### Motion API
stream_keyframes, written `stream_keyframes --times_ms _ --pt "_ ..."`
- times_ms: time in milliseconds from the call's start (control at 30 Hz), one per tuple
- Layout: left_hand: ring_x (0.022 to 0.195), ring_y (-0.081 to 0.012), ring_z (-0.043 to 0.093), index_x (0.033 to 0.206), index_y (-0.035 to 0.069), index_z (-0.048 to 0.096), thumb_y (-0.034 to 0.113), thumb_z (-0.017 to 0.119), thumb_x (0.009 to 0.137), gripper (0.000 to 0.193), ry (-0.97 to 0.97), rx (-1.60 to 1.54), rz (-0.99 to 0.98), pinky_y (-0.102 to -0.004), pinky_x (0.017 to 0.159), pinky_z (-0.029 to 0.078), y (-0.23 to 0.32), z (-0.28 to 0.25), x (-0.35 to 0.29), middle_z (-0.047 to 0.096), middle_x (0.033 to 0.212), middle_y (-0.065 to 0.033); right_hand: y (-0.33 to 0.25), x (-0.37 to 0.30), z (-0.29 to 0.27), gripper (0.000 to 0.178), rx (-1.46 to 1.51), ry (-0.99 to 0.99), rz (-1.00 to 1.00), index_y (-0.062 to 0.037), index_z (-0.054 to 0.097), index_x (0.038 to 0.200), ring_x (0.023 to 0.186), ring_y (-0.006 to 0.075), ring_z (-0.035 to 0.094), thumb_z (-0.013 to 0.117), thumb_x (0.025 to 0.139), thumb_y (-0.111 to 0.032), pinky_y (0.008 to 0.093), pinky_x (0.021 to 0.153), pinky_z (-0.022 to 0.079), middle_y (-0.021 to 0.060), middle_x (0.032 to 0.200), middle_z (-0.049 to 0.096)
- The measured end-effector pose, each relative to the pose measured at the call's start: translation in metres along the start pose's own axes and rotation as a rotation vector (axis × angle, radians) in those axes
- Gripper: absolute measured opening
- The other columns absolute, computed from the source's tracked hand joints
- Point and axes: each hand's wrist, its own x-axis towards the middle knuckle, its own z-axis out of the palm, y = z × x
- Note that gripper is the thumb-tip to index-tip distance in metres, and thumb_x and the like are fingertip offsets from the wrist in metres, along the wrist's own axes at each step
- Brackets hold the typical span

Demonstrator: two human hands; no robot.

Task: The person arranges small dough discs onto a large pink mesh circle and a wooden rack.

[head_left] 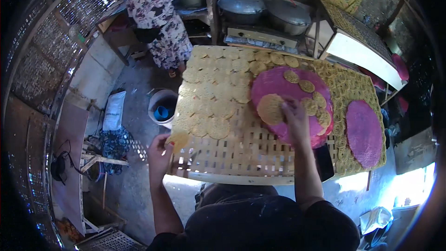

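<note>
Evidently, the left hand (159, 153) is pinching a thin, round, yellow disc (180, 140) by its edge, over the near left corner of a pale rack of woven flat slats (232, 158). The right hand (293, 115) is at the right rim of a broad, pale yellow disc (269, 109) on the bright pink, roughly round mat (272, 81); whether it pinches that disc or merely touches it, I cannot tell. Rows of similar yellow discs (202, 97) cover the left part of the rack. To handle these well, I'd judge a light hold at the edge best, as such thin rounds may tear or fold, with each lowered flat rather than dropped.

Left of the rack, on the grey floor (141, 83), a whitish round bucket (167, 96) holds a blue plastic cup (161, 112). Beyond the rack, two large silvery metal pots (240, 3) stand side by side, lidded, so their contents are hidden. Farther left sits a wide, dark green basin (194, 1); what it contains cannot be made out.
</note>
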Motion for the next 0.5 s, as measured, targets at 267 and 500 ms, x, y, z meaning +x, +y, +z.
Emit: stream_keyframes --times_ms 267,500 --pt "0.087 -0.0310 0.059 0.089 0.001 0.060 -0.003 0.060 0.073 0.016 -0.094 0.497 0.589 -0.0370 0.080 0.047 -0.010 -0.008 0.013 0.060 0.090 -0.0142 0.070 -0.020 0.090 0.025 -0.031 -0.237 0.164 0.0034 0.057 0.113 0.081 0.0056 0.052 0.056 0.092 -0.011 0.0208 0.071 0.043 0.0005 0.090 0.059" --pt "0.087 -0.0339 0.056 0.085 0.002 0.057 0.001 0.060 0.071 0.015 -0.203 0.545 0.627 -0.0427 0.081 0.045 -0.077 -0.013 0.005 0.059 0.090 -0.0146 0.088 -0.044 0.108 0.027 -0.049 -0.271 0.363 -0.0002 0.056 0.114 0.085 0.0076 0.055 0.056 0.092 -0.016 0.0216 0.075 0.045 0.0033 0.093 0.061"
